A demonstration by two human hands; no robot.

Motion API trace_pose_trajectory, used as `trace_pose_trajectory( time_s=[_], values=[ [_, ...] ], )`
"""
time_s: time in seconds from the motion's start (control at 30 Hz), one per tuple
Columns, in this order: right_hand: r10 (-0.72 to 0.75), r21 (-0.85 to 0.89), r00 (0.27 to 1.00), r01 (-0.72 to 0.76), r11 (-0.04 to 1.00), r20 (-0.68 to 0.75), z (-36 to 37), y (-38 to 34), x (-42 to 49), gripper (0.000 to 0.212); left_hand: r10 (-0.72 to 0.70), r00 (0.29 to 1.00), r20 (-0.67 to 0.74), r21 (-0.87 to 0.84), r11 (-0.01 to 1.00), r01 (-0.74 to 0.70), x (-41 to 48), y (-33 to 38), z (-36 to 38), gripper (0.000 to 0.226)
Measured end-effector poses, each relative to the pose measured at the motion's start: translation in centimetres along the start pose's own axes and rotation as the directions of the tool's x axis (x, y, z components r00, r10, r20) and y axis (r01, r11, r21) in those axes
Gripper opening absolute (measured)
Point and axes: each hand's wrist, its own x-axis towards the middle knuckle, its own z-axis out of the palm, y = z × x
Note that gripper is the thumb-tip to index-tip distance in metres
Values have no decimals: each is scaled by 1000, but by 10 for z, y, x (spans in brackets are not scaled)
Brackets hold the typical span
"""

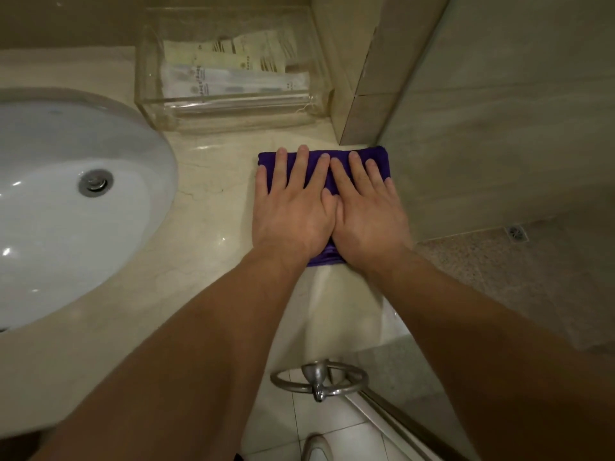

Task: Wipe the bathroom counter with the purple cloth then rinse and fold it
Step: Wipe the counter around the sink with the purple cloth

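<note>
The folded, deep purple cloth (379, 156) lies flat on the glossy beige marble counter (213, 181), at its far right, just beside the tiled wall corner and to the right of the white oval basin (66, 201). The cloth forms a neat rectangle with a straight far edge, and a slightly shiny strip of it shows at the near side between the wrists. The left hand (293, 214) and right hand (369, 217) lie on it side by side, thumbs touching, fingers straight and spread, palms pressing down and gripping nothing. The hands cover most of the cloth, so its folds and middle cannot be made out. The basin is cut off at the left edge. Farther back stands a clear acrylic tray (233, 108) holding pale wrapped sachets; they carry printed emblems and lines of text, but these are too blurred to read
</note>
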Motion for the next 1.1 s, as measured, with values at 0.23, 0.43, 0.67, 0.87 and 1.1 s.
trace_pose_trajectory(
  time_s=[0.23, 0.43, 0.67, 0.87, 1.1],
  values=[
    [-10, -4, 1000, 10, 1000, 3, 6, -6, -39, 55, -11, 1000, -10, -5, 1000, 11, -41, 1, 2, 57],
    [-34, 21, 999, 34, 999, 13, 9, -11, -69, 55, -34, 999, -4, 18, 999, 34, -74, 1, 3, 56],
    [-68, 32, 998, 68, 997, 16, 14, -16, -94, 55, -54, 998, -24, 30, 998, 55, -104, 1, 5, 57],
    [-80, 15, 997, 80, 997, 21, 17, -19, -107, 55, -72, 997, -4, 20, 997, 72, -120, 0, 5, 57],
    [-86, -3, 996, 86, 996, 20, 19, -26, -122, 55, -73, 997, 4, 6, 997, 73, -138, -3, 4, 58]
  ],
)
